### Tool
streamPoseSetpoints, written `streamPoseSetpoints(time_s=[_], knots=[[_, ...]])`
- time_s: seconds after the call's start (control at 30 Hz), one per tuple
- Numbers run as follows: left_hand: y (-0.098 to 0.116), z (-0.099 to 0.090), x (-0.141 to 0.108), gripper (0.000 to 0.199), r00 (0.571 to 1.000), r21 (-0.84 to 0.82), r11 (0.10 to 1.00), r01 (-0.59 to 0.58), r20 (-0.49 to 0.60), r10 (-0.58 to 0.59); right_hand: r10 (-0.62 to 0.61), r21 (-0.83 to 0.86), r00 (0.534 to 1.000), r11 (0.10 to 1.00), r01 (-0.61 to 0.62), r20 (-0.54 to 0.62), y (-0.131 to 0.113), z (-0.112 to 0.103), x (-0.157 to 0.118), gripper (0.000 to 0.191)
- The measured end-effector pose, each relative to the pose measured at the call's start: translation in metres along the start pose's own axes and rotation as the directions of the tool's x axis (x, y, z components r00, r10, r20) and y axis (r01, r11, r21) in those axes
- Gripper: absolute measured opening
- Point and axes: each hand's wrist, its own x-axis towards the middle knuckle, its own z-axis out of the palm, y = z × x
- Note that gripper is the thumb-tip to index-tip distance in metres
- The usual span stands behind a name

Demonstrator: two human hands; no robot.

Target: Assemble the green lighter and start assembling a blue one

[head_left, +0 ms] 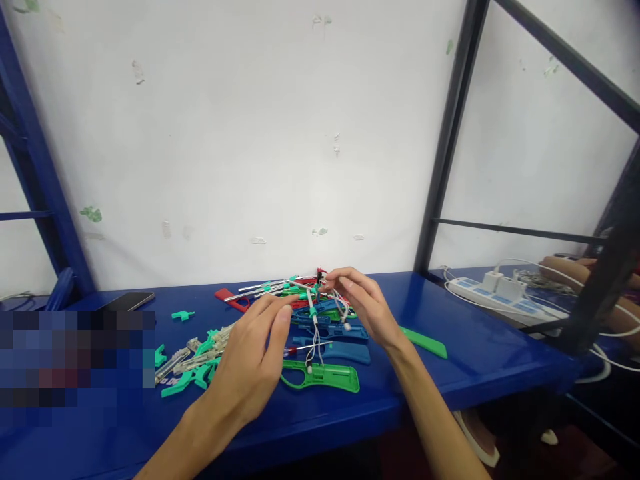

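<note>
Between my hands is a slim white tube with green fittings (pixel 313 308), with thin white wires trailing from its lower end. My right hand (pixel 367 307) has its fingertips bent in at the tube's upper end, next to a small black piece. My left hand (pixel 255 347) reaches in with fingers stretched out and the thumb apart, its fingertips close to the green fitting; whether they touch is unclear. Below lie a green gun-shaped handle shell (pixel 330 378), a blue handle shell (pixel 345 351) and a screwdriver (pixel 295 349) with a red grip.
Metal rods (pixel 245 293) and red, blue and green shells are piled behind my hands. Pale mechanisms with green triggers (pixel 190 380) lie left. A green strip (pixel 425 342) is at right, a phone (pixel 127 301) at back left. Power strips (pixel 500 297) and another person's arm (pixel 565 270) are beyond the frame post.
</note>
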Motion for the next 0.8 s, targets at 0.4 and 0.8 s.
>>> streamPoseSetpoints(time_s=[0.4,0.8], knots=[[-0.024,0.019,0.002,0.041,0.998,0.024,0.998,-0.056,0.026,0.055,0.040,0.188,0.990,0.980,-0.065,0.137,-0.016,0.021,-0.002,0.034],[-0.006,0.001,0.005,0.017,0.951,0.032,0.974,-0.222,-0.215,0.224,-0.035,0.090,0.964,0.996,0.011,0.262,-0.049,0.036,-0.016,0.031]])
